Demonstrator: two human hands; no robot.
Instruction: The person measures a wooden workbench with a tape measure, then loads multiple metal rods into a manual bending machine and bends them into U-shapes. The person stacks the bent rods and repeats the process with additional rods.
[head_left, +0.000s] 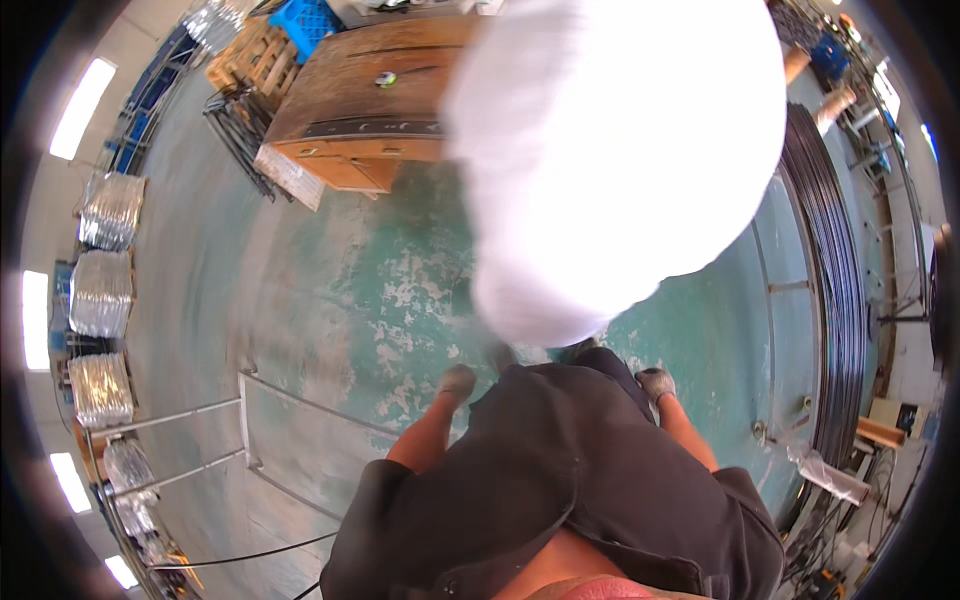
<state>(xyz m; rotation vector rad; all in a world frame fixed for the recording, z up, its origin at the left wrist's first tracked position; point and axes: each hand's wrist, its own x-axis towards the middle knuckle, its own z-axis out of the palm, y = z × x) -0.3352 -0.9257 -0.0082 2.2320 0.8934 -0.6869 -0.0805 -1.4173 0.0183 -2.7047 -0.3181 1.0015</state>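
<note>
My left hand (457, 382), in a greyish glove, hangs beside my left thigh. On the other side, my right hand (656, 382), gloved as well, hangs by my right thigh. Both hands are small and blurred, so their fingers do not show clearly, and I see nothing in either. A big, smooth white shape (620, 150), overexposed and close to the camera, covers the upper middle and right of the view; its kind cannot be made out. Nearest my left arm is a thin metal frame (244, 415) with long bars.
A worn wooden workbench (350, 80) with drawers stands ahead. Beside it are a pallet (262, 60), a blue crate (305, 25) and dark rods (240, 145). Wrapped stacks (100, 295) line the left. Long dark bars (835, 300) lie at right, near a plastic-wrapped roll (835, 478).
</note>
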